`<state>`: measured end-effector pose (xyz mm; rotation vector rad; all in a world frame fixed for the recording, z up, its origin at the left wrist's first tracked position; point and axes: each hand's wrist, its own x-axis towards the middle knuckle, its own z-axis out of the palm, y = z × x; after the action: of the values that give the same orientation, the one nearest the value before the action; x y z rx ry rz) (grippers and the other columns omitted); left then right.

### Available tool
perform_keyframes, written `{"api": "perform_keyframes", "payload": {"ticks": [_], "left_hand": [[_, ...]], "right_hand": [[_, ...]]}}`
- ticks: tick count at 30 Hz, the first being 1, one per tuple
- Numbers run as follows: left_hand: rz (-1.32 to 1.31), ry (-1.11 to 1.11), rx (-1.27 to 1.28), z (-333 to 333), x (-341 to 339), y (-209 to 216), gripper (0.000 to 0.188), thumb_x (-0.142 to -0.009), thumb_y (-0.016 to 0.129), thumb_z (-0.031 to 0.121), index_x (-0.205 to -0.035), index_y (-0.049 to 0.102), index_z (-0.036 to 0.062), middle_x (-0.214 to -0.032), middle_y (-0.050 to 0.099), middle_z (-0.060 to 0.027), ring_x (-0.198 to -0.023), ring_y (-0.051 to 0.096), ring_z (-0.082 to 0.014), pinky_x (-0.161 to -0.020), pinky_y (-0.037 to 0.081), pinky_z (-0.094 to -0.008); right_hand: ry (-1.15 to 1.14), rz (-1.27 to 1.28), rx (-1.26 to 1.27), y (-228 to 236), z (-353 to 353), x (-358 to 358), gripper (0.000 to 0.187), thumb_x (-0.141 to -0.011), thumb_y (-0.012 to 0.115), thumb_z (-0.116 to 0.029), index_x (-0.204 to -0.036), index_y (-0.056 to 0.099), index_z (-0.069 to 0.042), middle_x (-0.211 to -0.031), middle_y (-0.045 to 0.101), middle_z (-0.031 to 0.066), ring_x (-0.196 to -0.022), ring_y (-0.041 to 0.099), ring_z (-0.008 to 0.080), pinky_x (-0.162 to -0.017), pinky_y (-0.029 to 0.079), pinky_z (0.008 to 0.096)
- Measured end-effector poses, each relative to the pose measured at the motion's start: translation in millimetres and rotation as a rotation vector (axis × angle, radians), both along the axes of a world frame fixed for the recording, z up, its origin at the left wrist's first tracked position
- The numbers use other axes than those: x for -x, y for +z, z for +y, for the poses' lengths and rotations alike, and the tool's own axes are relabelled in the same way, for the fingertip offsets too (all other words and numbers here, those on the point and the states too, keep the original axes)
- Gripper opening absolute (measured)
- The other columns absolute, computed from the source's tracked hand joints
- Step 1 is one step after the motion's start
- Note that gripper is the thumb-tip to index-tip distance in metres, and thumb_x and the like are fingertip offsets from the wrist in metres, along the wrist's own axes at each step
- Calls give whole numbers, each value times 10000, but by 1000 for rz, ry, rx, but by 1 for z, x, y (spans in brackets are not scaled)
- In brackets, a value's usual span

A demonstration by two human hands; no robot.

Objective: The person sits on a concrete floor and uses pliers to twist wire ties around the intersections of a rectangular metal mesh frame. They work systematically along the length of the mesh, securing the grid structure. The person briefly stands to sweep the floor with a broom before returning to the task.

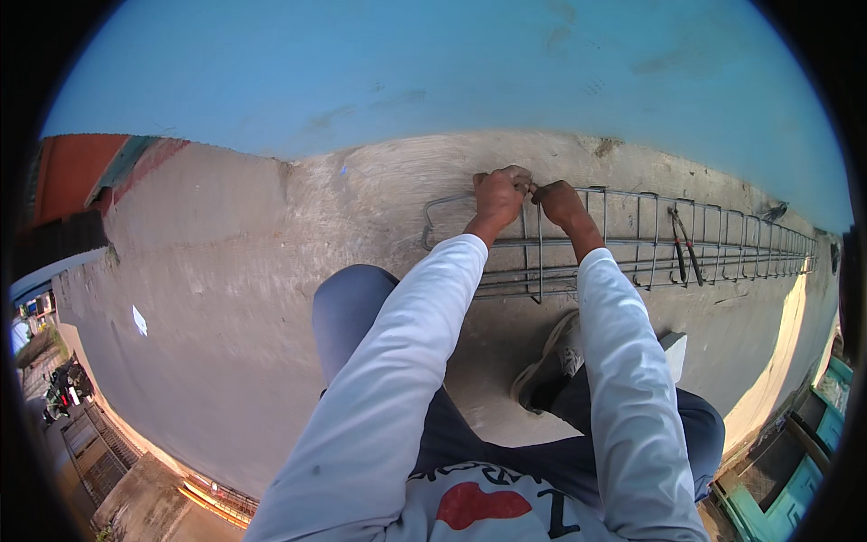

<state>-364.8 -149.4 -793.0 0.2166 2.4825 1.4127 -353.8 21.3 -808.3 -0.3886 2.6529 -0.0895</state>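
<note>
The left hand [499, 194] and right hand [562, 203], nearly touching, are closed on the far side of a steel rebar cage [655, 241], near its left end; the fingertips' exact hold is hidden. The cage stretches right across the concrete surface [226, 316]. Dark-handled pincers [678, 246] lie on it, right of the hands.

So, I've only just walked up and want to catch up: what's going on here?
A person on a concrete surface is working bare-handed at a long metal-bar cage. The left hand and right hand are close together at its far side, near its left end; what the fingertips pinch is too small to tell. A plier-like tool lies on the cage, to the right of both hands.
</note>
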Motion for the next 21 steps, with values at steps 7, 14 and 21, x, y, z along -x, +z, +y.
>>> {"api": "perform_keyframes", "payload": {"ticks": [7,14,21], "left_hand": [[-148,97,-30,-2,14,-6,151,-834,683,133,-894,809,187,-951,770,-51,-930,687,-232,-974,265,-464],[-167,117,190,13,5,-57,266,-662,845,212,-885,766,92,-1014,665,-138,-1048,644,-341,-960,337,-598],[-113,76,239,26,3,-26,213,-651,792,163,-834,763,59,-916,668,-156,-992,652,-369,-958,324,-612]], "right_hand": [[-449,-448,288,42,-3,31,448,-1031,553,-407,-888,744,-28,-612,595,86,-432,523,192,-425,424,360],[-714,-755,381,60,-27,27,266,-945,630,-260,-823,665,-26,-579,458,1,-414,364,116,-384,245,314],[-749,-754,475,42,4,28,151,-884,632,-168,-850,679,-28,-583,462,0,-410,383,119,-382,260,302]]}}
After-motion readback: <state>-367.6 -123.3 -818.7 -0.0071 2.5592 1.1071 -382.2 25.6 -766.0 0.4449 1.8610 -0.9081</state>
